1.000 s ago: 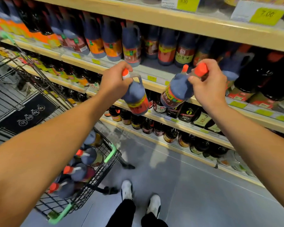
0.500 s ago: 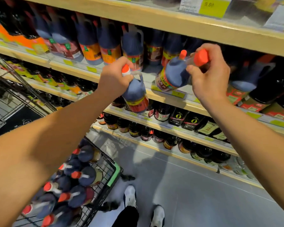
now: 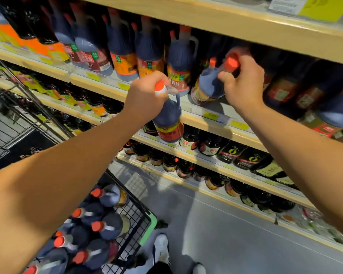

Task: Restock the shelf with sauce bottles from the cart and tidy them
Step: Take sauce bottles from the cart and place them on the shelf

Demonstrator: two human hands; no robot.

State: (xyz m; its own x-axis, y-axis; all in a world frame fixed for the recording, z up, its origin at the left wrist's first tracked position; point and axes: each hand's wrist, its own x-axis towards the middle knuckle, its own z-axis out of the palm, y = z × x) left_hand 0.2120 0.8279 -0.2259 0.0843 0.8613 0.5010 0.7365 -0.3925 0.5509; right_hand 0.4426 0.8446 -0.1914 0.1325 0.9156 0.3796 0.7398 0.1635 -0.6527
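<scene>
My left hand (image 3: 147, 95) grips a dark sauce bottle (image 3: 168, 121) by its neck and handle, hanging upright in front of the shelf edge (image 3: 196, 117). My right hand (image 3: 244, 84) holds a second dark sauce bottle (image 3: 208, 86) by its orange cap; the bottle leans left with its base on the shelf board, next to a standing row of sauce bottles (image 3: 149, 56). Below my left arm the black wire cart (image 3: 139, 216) holds several more orange-capped bottles (image 3: 107, 224).
The shelf above (image 3: 246, 22) overhangs my right hand closely. Lower shelves carry small dark bottles (image 3: 210, 145). More large bottles (image 3: 313, 95) stand to the right of my right hand. The grey floor and my white shoes (image 3: 160, 250) lie below.
Both hands have moved up and forward toward the shelf. The right-hand bottle has gone from above the shelf edge to resting its base on the board.
</scene>
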